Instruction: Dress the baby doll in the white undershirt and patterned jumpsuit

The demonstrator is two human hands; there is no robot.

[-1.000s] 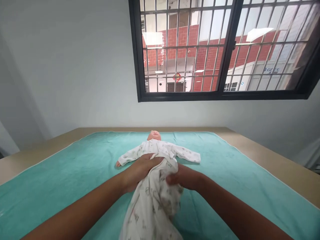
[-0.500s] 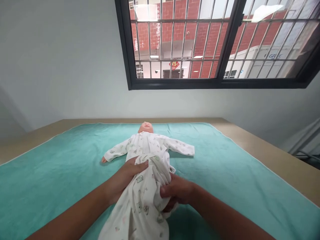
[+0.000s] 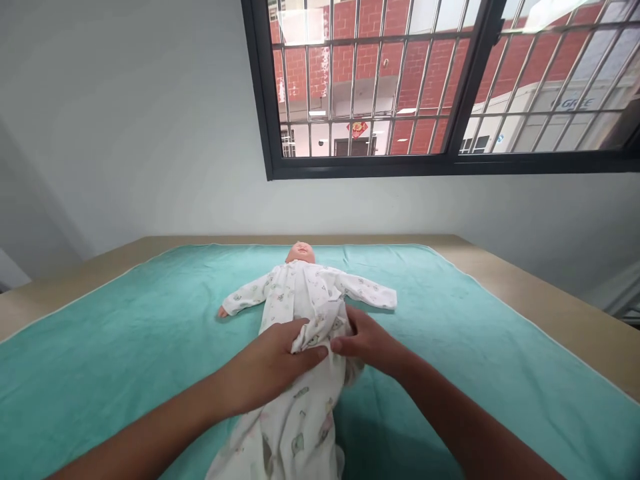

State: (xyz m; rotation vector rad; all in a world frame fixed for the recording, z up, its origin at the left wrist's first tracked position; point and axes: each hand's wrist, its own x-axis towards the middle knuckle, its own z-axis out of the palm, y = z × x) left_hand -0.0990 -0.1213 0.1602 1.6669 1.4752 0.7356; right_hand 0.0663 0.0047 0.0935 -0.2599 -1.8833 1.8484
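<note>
A baby doll lies on its back, head at the far side, arms spread. It wears a white baby outfit with small printed figures; one doll hand shows at the left cuff, while the other cuff hides its hand. My left hand is closed on bunched fabric at the doll's middle, thumb on top. On the other side, my right hand grips the same fabric, its lower fingers hidden behind the cloth. The doll's legs are covered by the lower part of the outfit. Whether top and bottom are one piece I cannot tell.
A teal cloth covers most of the wooden tabletop, whose bare border shows at the back and sides. Behind it rises a grey wall with a dark-framed, barred window.
Both hands have moved up the outfit toward the doll's chest and closer together, shifting the bunched fabric with them. The view has turned slightly left.
</note>
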